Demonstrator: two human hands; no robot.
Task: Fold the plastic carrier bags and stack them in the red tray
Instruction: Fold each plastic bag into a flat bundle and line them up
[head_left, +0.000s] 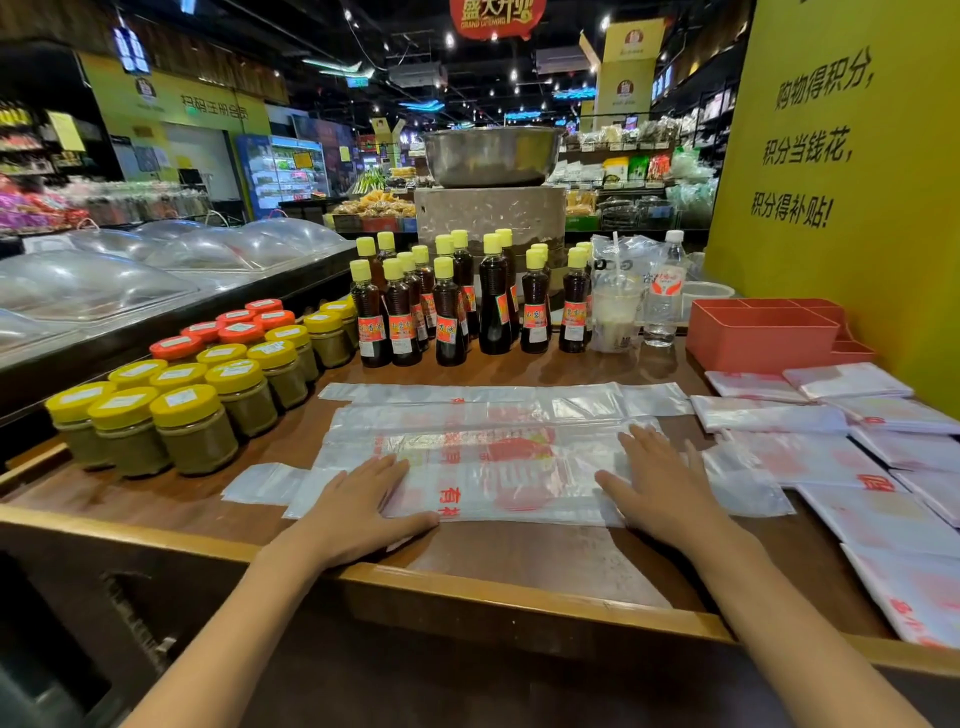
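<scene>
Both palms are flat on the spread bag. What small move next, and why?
Probably fold the bag in half lengthwise. It lies spread flat on the table under the left hand and right hand, both open, and looks smoothed. The red tray shows no bags inside yet.

Wooden counter (519, 566) carrying yellow-lidded jars (195, 428) and orange-lidded jars (241, 332) at left, with dark sauce bottles (449, 317), yellow-capped, behind centre. Right of the bottles: a plastic drink cup (615, 317) and a water bottle (665, 291). Behind, a steel basin (491, 156) on a stone block (488, 218).
</scene>
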